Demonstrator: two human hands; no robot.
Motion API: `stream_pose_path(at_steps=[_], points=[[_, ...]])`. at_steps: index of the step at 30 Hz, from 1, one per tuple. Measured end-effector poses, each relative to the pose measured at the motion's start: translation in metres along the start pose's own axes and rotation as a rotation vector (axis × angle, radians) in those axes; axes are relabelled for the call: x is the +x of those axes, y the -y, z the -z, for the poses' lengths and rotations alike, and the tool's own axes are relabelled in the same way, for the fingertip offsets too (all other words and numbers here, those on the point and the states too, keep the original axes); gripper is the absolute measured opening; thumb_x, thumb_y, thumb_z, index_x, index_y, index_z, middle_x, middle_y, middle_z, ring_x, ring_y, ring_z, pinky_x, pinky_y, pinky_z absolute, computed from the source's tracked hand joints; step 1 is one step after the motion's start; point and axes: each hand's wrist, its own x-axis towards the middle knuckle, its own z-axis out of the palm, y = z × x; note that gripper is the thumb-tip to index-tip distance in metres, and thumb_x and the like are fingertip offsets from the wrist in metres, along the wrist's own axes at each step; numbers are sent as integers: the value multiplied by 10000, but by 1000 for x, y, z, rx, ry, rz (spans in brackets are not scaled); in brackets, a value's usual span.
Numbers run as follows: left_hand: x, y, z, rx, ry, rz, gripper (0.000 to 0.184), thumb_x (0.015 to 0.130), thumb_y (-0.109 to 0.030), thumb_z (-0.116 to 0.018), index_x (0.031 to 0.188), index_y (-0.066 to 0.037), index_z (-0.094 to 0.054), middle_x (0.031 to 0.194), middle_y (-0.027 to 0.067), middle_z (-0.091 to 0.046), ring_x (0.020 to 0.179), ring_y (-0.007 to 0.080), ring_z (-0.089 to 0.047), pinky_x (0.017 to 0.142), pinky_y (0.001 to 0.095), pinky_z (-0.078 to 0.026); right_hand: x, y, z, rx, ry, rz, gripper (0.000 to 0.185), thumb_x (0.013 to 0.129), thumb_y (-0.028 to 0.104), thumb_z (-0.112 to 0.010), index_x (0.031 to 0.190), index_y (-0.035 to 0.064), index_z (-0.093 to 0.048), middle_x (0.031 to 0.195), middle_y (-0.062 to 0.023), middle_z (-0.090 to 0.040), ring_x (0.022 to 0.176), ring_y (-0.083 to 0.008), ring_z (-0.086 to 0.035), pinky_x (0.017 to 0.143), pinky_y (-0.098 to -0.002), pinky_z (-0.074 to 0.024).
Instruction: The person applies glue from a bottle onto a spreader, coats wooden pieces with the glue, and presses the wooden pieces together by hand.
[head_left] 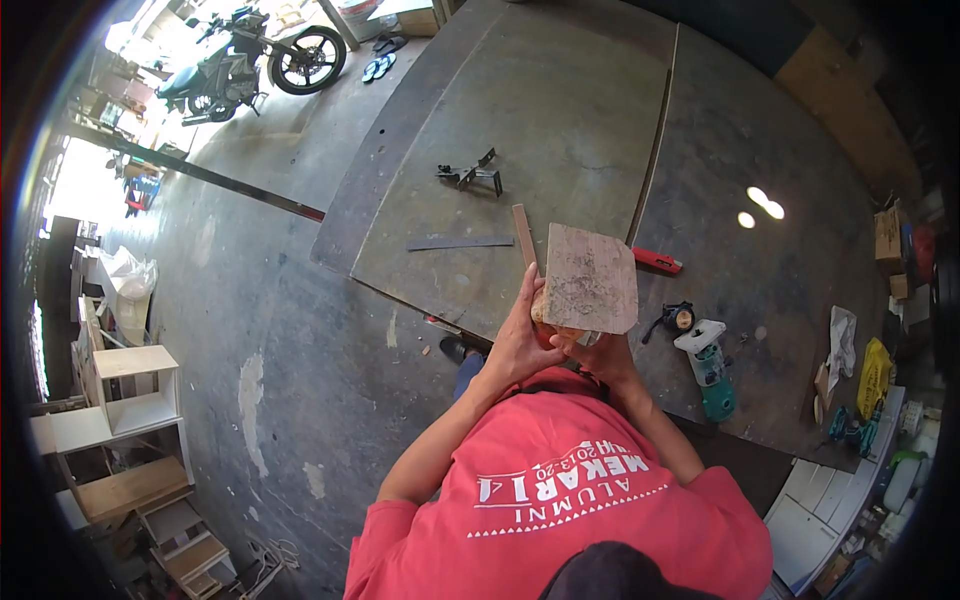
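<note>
Both hands are raised in front of the red shirt, around a scuffed, brownish square plate point(592, 278) with an orange body partly showing beneath it. My left hand point(512, 345) has its fingers along the plate's left side and lower edge. My right hand point(606, 358) closes under the lower edge, its fingers partly hidden. Just beyond lies a narrow brown strip point(525, 236), and a thin grey strip point(460, 243) rests to its left. On the right are a red-handled tool point(657, 261), a round black item with an orange face point(678, 318) and a teal-and-white power tool point(707, 368).
A black metal bracket point(470, 173) lies farther back on the dark worktable point(570, 110). Wooden shelving point(138, 390) stands at left, a motorbike point(240, 65) at upper left. A yellow bag point(874, 378) and other items crowd the right edge.
</note>
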Motion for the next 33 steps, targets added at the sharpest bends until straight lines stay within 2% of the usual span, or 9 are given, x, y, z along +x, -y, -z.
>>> stream_pose_path(at_steps=[2, 4, 8, 10, 14, 16, 20, 22, 33], points=[[-1, 2, 1, -48, -7, 36, 1233, 685, -155, -874, 1660, -46, -127, 1509, 212, -494, 1398, 355, -518, 1162, 417, -418, 1, 1, 0, -18, 30, 1, 662, 756, 210, -930, 1328, 50, -639, 1303, -92, -679, 1196, -242, -648, 1038, -406, -498], [-3, 8, 7, 64, 15, 72, 1119, 681, -180, -890, 1607, -19, -282, 1424, 206, -578, 1325, 338, -586, 1125, 400, -452, 3, 3, 2, -52, 45, 55, 647, 791, 285, -915, 1329, 54, -639, 1343, -103, -657, 1234, -256, -628, 1044, -400, -489], [-7, 10, 13, -44, 0, 168, 997, 683, -209, -902, 1525, -2, -409, 1337, 196, -645, 1256, 315, -636, 1082, 380, -484, 6, -13, 40, -264, 142, 58, 676, 840, 391, -874, 1368, 64, -607, 1383, -126, -633, 1268, -262, -608, 1055, -411, -477], [-8, 5, 17, -135, 19, 194, 952, 691, -233, -905, 1490, 4, -445, 1312, 194, -663, 1229, 299, -652, 1059, 367, -496, 9, -8, 50, -229, -81, -96, 738, 858, 473, -836, 1413, 67, -567, 1430, -143, -607, 1292, -280, -596, 1065, -426, -467], [-9, -3, 18, -57, 91, 190, 930, 688, -230, -903, 1475, 6, -466, 1311, 190, -663, 1234, 279, -648, 1055, 362, -497, 23, 17, 53, -475, -103, 229, 764, 856, 447, -832, 1448, 71, -528, 1460, -150, -589, 1290, -332, -596, 1072, -444, -465], [-9, -4, 17, -53, 182, 207, 900, 699, -174, -924, 1463, -10, -479, 1326, 134, -660, 1229, 204, -629, 1074, 352, -483, 29, 21, 49, -607, -49, 525, 639, 918, 405, -763, 1395, 29, -564, 1446, -147, -603, 1310, -380, -579, 1111, -469, -431], [-9, -3, 12, -67, 160, 170, 933, 691, -160, -927, 1486, -10, -462, 1338, 132, -656, 1240, 211, -622, 1084, 354, -478, 29, 9, 44, -649, -88, 542, 492, 908, 318, -702, 1327, 67, -640, 1378, -159, -649, 1277, -409, -591, 1079, -501, -466], [-11, 4, 12, -105, 129, 145, 935, 688, -176, -895, 1491, 8, -451, 1329, 180, -650, 1251, 266, -634, 1074, 361, -486, 30, 11, 38, -652, -130, 572, 416, 916, 289, -653, 1264, 62, -682, 1337, -152, -676, 1268, -403, -601, 1076, -502, -469], [-14, 19, 11, -43, 149, 173, 980, 689, -161, -903, 1509, 22, -399, 1349, 205, -631, 1274, 287, -620, 1089, 370, -478, 27, 5, 35, -617, -149, 569, 426, 944, 347, -656, 1260, 63, -682, 1342, -148, -672, 1260, -417, -602, 1066, -508, -475]])
